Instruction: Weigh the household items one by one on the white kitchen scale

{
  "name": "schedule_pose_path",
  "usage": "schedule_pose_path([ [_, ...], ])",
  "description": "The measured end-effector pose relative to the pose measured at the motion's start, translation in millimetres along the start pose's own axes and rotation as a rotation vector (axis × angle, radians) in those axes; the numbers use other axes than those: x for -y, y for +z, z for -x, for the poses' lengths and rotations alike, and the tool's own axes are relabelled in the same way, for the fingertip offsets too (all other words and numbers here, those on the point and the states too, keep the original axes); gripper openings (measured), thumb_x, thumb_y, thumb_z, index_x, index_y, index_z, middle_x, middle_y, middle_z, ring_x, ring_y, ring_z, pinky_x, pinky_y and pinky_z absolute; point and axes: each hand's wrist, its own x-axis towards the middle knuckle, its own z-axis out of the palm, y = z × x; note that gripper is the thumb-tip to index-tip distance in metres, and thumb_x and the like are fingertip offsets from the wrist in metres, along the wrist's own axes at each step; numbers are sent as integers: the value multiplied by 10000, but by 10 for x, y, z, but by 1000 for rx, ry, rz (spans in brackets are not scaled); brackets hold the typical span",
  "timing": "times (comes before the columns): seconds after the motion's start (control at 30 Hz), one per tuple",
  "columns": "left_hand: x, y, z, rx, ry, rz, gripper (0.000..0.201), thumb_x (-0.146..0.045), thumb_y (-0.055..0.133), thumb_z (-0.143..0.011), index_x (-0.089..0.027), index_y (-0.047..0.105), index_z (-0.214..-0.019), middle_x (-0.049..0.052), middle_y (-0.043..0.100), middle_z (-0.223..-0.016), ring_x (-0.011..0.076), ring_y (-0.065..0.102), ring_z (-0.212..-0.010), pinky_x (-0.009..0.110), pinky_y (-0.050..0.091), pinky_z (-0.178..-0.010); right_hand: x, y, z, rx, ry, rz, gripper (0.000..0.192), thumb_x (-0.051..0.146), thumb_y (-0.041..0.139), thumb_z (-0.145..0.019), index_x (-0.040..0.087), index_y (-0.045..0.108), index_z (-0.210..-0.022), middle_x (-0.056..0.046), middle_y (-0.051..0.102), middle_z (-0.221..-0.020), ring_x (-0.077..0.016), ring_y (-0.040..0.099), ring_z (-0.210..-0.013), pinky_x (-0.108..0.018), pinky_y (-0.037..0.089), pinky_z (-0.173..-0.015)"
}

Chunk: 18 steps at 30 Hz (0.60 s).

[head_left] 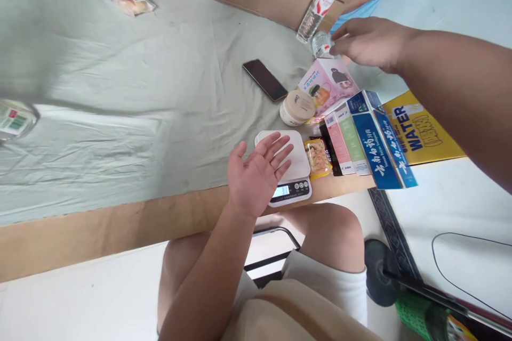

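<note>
Pale green cloth covers the table. Our left hand's fingers spread wide, palm up, empty, just above the white scale at the near edge. Our right hand's fingertips curl around a small clear bottle farther right, arm stretched out over the boxes.

One scale, one phone and one round tub are lying on the worktop. Two water bottles are standing near four upright boxes.
</note>
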Motion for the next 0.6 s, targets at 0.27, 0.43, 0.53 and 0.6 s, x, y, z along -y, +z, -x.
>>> schedule_pose_path([
  [0.27,-265,-99,273,18,168,83,577,-599,360,-993,-195,744,-1139,93,738,-1358,276,577,-1473,367,482,-1171,992,828,1108,665,-61,-617,311,449,692,-896,250,731,-1132,-56,773,-1200,-191,729,-1085,-352,598,-978],
  [0.43,-616,-310,613,-58,384,158,580,-618,357,-989,-200,730,-1140,88,759,-1253,248,502,-1548,387,376,-1310,1563,1442,1191,756,-229,-720,316,481,663,-912,204,706,-1058,-53,783,-1033,-168,730,-964,-302,597,-890],
  [0.53,-866,-497,831,-77,568,197,595,-648,371,-971,-195,728,-1117,97,753,-1272,270,494,-1554,399,405,-1309,2088,1766,1179,824,-307,-654,268,454,666,-915,224,676,-1054,-32,748,-874,-172,710,-804,-304,594,-695],
  [0.6,-1010,-623,956,-98,706,187,603,-651,356,-971,-200,731,-1108,97,743,-1324,273,473,-1571,383,425,-1302,2453,1977,1181,811,-388,-587,236,427,664,-916,243,668,-1063,-23,724,-863,-179,691,-756,-328,592,-644],
])
